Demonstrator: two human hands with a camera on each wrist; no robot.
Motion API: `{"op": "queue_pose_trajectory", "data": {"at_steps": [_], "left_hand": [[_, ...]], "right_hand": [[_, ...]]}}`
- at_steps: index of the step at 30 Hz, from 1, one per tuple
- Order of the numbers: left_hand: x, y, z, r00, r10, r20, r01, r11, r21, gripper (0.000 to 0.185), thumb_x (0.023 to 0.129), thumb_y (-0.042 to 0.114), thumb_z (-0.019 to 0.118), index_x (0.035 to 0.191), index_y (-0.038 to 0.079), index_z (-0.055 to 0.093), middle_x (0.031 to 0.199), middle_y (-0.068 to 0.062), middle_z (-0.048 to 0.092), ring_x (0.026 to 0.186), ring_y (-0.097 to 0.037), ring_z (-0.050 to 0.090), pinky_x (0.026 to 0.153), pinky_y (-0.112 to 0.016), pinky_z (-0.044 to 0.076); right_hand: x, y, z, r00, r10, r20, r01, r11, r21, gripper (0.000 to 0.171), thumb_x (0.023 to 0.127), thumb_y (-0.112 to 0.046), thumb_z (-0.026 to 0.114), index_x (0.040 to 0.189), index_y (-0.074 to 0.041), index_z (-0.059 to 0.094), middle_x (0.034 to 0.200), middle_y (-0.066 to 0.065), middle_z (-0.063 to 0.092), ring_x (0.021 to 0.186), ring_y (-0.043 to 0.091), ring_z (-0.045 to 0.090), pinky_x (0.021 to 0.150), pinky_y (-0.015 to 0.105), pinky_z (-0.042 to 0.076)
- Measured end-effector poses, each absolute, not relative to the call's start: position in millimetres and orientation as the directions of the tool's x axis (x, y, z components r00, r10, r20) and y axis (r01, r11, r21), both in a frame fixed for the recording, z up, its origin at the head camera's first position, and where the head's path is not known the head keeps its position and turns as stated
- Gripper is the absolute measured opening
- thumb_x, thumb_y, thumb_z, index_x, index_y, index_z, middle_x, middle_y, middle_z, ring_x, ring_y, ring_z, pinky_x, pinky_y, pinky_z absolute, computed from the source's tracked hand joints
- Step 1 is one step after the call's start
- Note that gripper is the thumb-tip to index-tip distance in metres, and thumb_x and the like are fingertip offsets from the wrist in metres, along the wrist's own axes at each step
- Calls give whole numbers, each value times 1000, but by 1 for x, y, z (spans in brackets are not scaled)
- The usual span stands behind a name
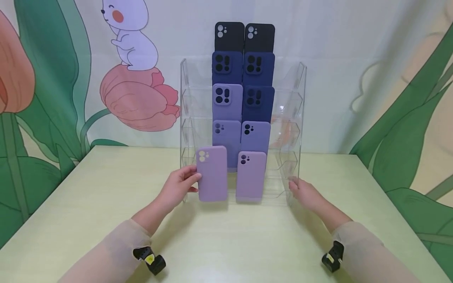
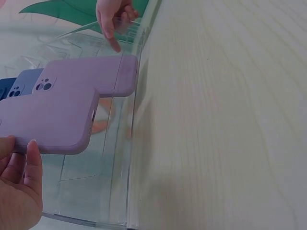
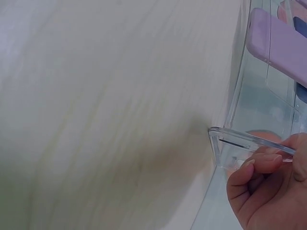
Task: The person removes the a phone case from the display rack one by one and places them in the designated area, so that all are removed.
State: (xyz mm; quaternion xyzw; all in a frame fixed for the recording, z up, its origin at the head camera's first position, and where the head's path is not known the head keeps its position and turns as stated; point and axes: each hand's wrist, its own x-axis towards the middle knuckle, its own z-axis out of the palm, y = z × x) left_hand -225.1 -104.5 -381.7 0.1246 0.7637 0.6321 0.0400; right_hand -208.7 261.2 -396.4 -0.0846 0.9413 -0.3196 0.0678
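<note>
My left hand (image 1: 177, 184) pinches a light purple phone case (image 1: 213, 175) by its left edge, thumb in front, at the front of a clear tiered display rack (image 1: 183, 98). In the left wrist view that phone case (image 2: 53, 122) is nearer the camera than a second light purple phone case (image 2: 93, 74), which stands in the rack's lowest tier. On the right, my right hand (image 1: 306, 192) holds the rack's side panel near its bottom. The right wrist view has the fingers (image 3: 268, 164) curled at the clear panel's edge (image 3: 254, 139).
Higher tiers carry two columns of phone cases: black (image 1: 229, 39) at the top, dark blue (image 1: 258, 104) and purple (image 1: 227, 112) below. The rack stands on a pale wooden table (image 1: 244, 243) before a printed curtain (image 1: 336, 78).
</note>
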Motion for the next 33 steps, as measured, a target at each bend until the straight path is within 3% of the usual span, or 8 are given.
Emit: {"op": "queue_pose_trajectory", "data": {"at_steps": [9,16,27,33], "left_hand": [[-219,-115,-373,-965,239,105,150,180,972,34,95,9,54,125,-6,53,112,-21,62,91,-16,60,68,-30,54],[-211,-128,-372,-969,236,67,115,195,974,36,95,12,55,125,-6,52,109,-17,63,88,-13,59,68,-28,53],[-198,-150,-374,-977,213,-10,45,249,967,40,96,20,55,129,-3,50,110,-12,62,90,-16,56,65,-27,51],[-192,-163,-374,-978,206,-27,31,274,961,43,95,24,55,130,-2,49,112,-12,61,90,-14,55,64,-27,50]], "right_hand": [[-213,262,-394,-980,-192,-54,-119,783,-610,48,103,-18,27,138,15,26,111,32,56,104,44,55,94,54,39],[-211,263,-396,-980,-190,-59,-113,776,-620,49,103,-18,26,138,16,25,125,37,46,111,47,49,97,55,36],[-210,263,-400,-983,-180,-38,-119,779,-616,49,103,-19,26,138,15,26,127,36,44,110,46,50,98,55,35],[-210,264,-399,-984,-172,-49,-107,786,-609,48,103,-19,27,138,14,27,101,27,58,94,37,57,94,53,39]]}}
